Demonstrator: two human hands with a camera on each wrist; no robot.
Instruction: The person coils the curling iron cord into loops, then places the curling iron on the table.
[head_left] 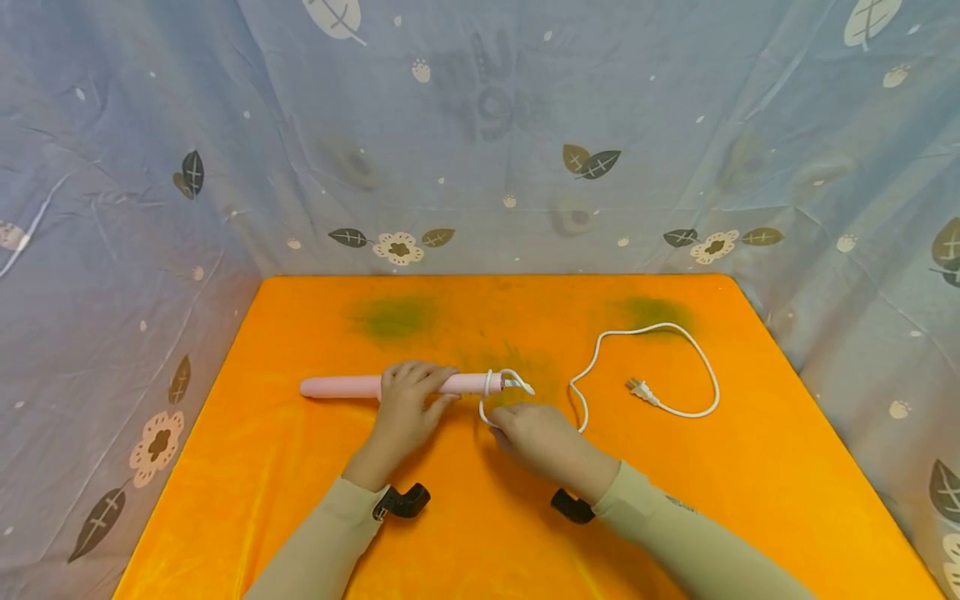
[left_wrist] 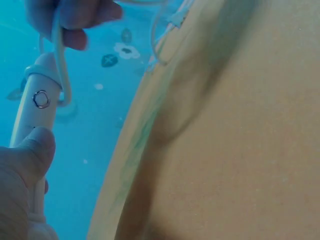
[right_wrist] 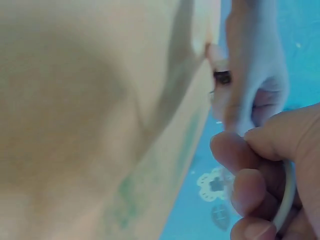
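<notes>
A slim pink hair iron (head_left: 472, 383), its kind judged from the long rod, power cord and button, lies sideways above the table. My left hand (head_left: 405, 417) grips it around the middle, thumb on the near side. A round button (left_wrist: 41, 99) shows on its handle in the left wrist view. The white cord (head_left: 633, 332) leaves the right end and loops once around the handle there. Just below that end, my right hand (head_left: 551, 442) pinches the cord; in the right wrist view the cord (right_wrist: 287, 195) passes through its curled fingers.
The cord's two-pin plug (head_left: 642, 390) lies on the orange-covered table (head_left: 675, 517) at the right, inside a wide bend of cord. Patterned grey-blue curtains (head_left: 487, 192) enclose the table's back and sides. A dark wrist camera (head_left: 405, 502) sits on the left cuff.
</notes>
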